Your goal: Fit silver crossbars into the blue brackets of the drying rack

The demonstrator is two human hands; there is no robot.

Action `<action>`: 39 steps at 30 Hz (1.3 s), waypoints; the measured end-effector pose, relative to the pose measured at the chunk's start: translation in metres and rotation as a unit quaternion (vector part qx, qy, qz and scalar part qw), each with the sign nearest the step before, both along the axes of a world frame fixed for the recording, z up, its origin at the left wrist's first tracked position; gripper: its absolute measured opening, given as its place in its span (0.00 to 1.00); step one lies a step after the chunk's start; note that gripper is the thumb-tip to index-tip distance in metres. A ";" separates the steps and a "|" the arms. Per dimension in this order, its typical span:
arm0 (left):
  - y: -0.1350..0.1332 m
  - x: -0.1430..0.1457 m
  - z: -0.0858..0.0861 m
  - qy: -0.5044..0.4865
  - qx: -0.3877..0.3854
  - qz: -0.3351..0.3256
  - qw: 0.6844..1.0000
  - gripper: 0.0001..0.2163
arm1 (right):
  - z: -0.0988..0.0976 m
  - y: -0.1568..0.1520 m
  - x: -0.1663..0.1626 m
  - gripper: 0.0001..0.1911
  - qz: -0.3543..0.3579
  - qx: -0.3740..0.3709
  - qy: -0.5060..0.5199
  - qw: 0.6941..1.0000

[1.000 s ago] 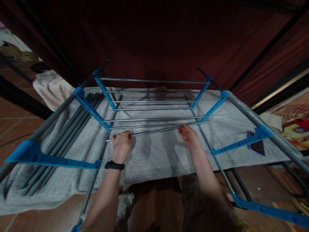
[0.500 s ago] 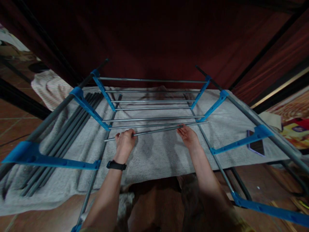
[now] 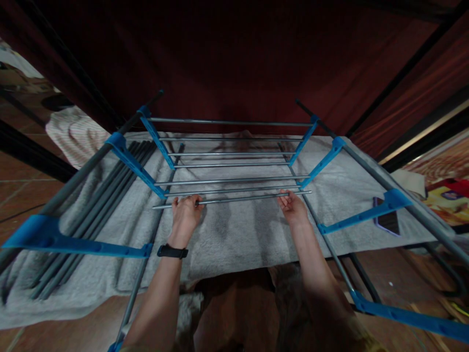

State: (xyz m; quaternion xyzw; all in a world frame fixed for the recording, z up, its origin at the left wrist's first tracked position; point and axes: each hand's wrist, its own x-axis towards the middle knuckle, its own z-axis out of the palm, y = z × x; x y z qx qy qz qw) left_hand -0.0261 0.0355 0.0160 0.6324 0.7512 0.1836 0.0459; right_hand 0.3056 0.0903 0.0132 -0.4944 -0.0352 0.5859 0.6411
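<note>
Holding loose rod just before the rack's nearest fitted rung, wrapped in left hand, pinched by right hand. Might slip past the rack's blue bracket and drop if skewed.

Dim overall, top half nearly black. Weak light falls on the grey towel, soft shadows under the rods. Wide-angle bending at edges, slight blur, noisy corners.

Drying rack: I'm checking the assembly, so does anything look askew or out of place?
Yes: the nearest rod, held by the left hand and right hand, slants against the seated rods behind it, and its left end hangs free beside the blue bracket. Spare rods lie on the towel.
</note>
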 end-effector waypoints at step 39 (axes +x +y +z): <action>0.003 0.008 0.009 -0.209 0.043 0.117 0.970 0.15 | 0.000 -0.001 0.000 0.12 -0.004 0.010 0.004 1.000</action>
